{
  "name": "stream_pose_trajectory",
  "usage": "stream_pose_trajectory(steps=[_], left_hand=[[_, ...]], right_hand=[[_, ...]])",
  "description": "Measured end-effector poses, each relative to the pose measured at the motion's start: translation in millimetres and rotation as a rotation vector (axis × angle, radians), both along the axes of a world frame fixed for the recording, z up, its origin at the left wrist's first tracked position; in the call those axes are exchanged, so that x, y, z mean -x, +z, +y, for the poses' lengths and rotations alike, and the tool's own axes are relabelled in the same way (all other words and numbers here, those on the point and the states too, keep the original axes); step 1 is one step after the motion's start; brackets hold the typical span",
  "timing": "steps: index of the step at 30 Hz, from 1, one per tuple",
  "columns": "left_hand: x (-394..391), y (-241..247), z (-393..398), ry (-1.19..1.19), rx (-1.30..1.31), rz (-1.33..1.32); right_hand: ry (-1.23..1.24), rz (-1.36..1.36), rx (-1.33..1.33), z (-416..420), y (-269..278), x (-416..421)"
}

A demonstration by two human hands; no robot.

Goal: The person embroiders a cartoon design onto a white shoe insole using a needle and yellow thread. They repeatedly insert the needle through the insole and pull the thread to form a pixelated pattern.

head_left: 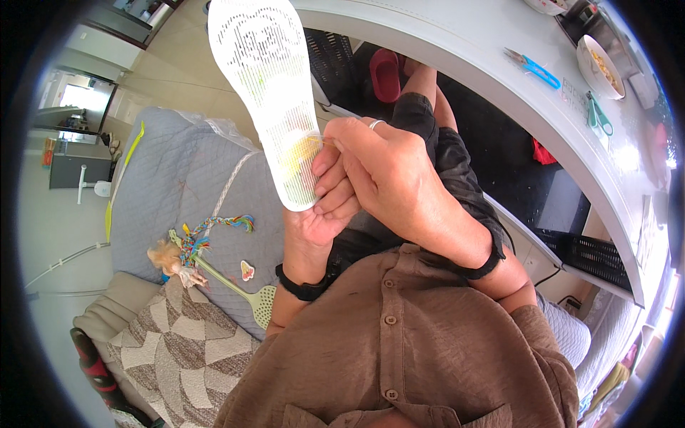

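A white insole [286,101], printed with a dark line pattern towards the toe, is held up before me, its heel end lowest. Yellow stitching [296,156] covers part of its heel half. My left hand [313,231] grips the heel from below and behind, so most of its fingers are hidden. At the insole's right edge, my right hand [398,174], with a ring on one finger, pinches thumb against forefinger on a fine yellow thread [320,138]. Whether a needle is in that pinch cannot be made out.
On the white table [455,40] to the right lie blue thread snips [540,72], green-handled scissors [599,117] and a bowl of food [599,67]. A doll [187,275], braided rope [230,222] and green fly swatter [262,305] rest on the grey quilted sofa cover [176,155].
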State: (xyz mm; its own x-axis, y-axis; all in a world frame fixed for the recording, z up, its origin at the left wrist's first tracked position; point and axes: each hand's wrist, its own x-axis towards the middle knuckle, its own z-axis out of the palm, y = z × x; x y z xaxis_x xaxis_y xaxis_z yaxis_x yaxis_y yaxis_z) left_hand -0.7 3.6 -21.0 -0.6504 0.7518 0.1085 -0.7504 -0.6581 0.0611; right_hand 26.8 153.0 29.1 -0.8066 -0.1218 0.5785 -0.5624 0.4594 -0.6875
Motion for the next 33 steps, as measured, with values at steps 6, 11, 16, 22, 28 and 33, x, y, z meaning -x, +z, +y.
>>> stream_pose_trajectory(steps=[6,11,16,22,28,33], left_hand=[[-3,-4,0,0.317,0.402,0.325],[-9,-2,6,0.568,0.773,0.404],[-14,10,28,0.832,1.044,0.431],[-10,2,20,0.852,1.101,0.594],[-15,10,23,0.836,1.148,0.738],[-11,3,23,0.770,1.148,0.668]], right_hand=[[0.210,-0.183,0.268,10,0,3],[0.383,-0.641,0.415,25,9,3],[-0.214,0.107,0.214,15,-12,13],[-0.374,0.411,-0.257,17,-10,3],[-0.236,0.335,-0.261,12,-15,8],[-0.083,0.196,0.158,13,-8,7]])
